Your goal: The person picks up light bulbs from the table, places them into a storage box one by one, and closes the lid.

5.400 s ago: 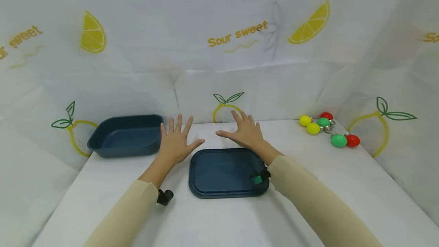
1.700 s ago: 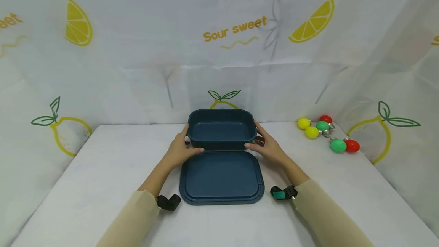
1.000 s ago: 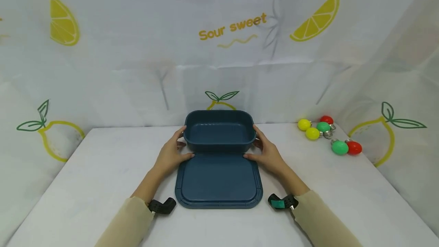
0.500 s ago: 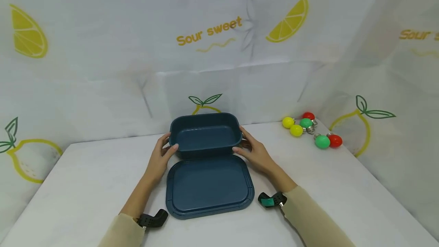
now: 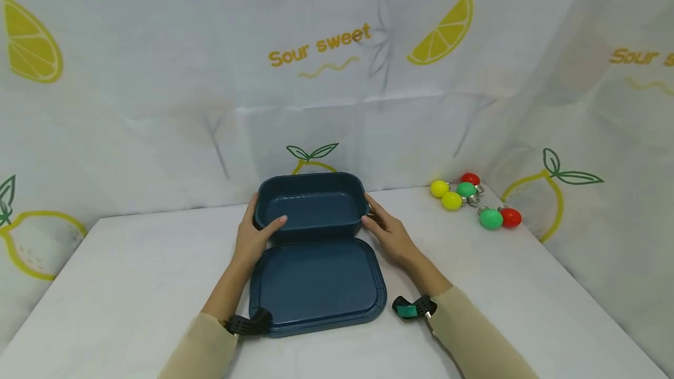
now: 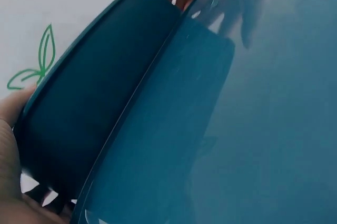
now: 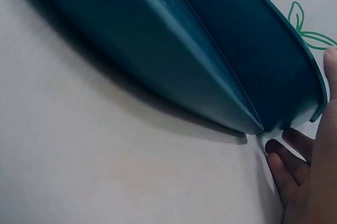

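Observation:
A dark blue rectangular box [image 5: 313, 209] without a cover stands upright on the white table, and its visible inside is bare. My left hand [image 5: 251, 240] grips its left side, the thumb over the front and the fingers along the outer wall. My right hand [image 5: 392, 238] holds the right end, with its thumb by the front corner and its fingers along the side. In the right wrist view the fingers of the right hand [image 7: 300, 166] bend close to the box's lower edge. Directly in front of the box lies a matching flat lid [image 5: 318, 288], partly under the left wrist.
Toward the back right lie several small bulb-shaped pieces with metal ends: yellow [image 5: 451, 200], green [image 5: 491, 219] and red [image 5: 510, 217]. Lemon-printed white cloth [image 5: 321, 98] hangs behind the table. Each wrist wears a black strap [image 5: 250, 323].
The box has come from the back left to behind the lid, carried between both hands. In the last half second my left hand has shifted, its thumb now further over the box's front.

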Tool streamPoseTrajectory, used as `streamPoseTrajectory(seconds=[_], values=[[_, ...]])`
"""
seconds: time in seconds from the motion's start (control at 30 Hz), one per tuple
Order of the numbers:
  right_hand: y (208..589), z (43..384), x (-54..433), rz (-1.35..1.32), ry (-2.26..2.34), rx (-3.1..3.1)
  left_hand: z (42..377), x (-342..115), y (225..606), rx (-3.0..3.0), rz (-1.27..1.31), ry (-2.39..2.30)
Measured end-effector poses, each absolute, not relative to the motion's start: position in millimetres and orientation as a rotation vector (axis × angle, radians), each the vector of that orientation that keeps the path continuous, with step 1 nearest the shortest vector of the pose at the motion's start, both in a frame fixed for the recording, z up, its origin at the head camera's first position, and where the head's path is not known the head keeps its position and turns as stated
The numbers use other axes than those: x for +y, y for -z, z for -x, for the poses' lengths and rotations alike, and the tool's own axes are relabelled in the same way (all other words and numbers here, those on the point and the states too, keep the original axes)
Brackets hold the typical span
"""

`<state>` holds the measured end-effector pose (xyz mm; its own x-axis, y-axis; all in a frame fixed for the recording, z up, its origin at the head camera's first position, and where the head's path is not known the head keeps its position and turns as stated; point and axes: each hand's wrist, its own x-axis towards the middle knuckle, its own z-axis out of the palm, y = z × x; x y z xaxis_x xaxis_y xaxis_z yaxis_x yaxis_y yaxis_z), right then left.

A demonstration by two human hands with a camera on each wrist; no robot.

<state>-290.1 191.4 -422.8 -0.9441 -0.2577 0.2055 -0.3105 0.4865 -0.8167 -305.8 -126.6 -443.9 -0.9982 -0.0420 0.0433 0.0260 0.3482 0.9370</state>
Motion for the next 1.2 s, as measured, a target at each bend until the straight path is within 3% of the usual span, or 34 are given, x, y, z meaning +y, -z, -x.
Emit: streamPoseTrajectory(seconds=[0.27,0.47,0.8,1.2], values=[[450.5,310.8,205.0,-0.389,-1.509,-2.583,306.2,-125.3,451.8,-2.450,0.065,1.724],[441.3,318.5,216.9,-0.255,-1.444,-2.518,307.6,-129.0,453.0,-2.473,0.111,1.672],[428.3,321.4,284.4,-0.177,-1.009,-2.374,305.2,-128.1,454.5,-2.506,0.108,1.657],[438.5,313.2,350.5,0.059,-0.900,-2.236,306.0,-128.3,458.0,-2.511,0.113,1.645]])
